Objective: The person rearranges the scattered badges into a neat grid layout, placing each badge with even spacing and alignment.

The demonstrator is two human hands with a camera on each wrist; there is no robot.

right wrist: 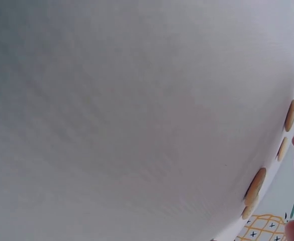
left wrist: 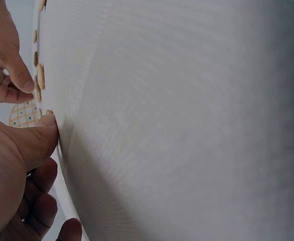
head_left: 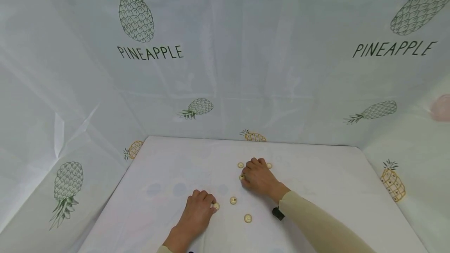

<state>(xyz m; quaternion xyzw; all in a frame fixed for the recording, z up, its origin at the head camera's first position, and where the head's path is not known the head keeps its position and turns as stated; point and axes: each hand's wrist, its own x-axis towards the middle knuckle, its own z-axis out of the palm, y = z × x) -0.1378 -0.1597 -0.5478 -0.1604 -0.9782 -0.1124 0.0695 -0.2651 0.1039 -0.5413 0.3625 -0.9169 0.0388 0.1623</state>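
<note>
In the head view my left hand (head_left: pixel 198 210) pinches the edge of a small round wooden disc (head_left: pixel 216 206) between thumb and fingers, low over the table. The left wrist view shows this disc (left wrist: pixel 49 112) at the thumb tip, mostly covered. Farther forward, my right hand (head_left: pixel 259 178) has thumb and forefinger at another wooden disc (head_left: pixel 241 177), partly hidden by the fingers. A third disc (head_left: pixel 240 165) lies just beyond it, and one more disc (head_left: pixel 269 165) sits right of the knuckles. Dark marks show on several discs.
Between the hands lies a wooden disc (head_left: pixel 233 200), and nearer the front another disc (head_left: pixel 248 218). A white cloth covers the table (head_left: pixel 316 175). Hanging sheets (head_left: pixel 260 69) printed with pineapples surround its back and sides. A black piece (head_left: pixel 278 213) shows beneath my right wrist.
</note>
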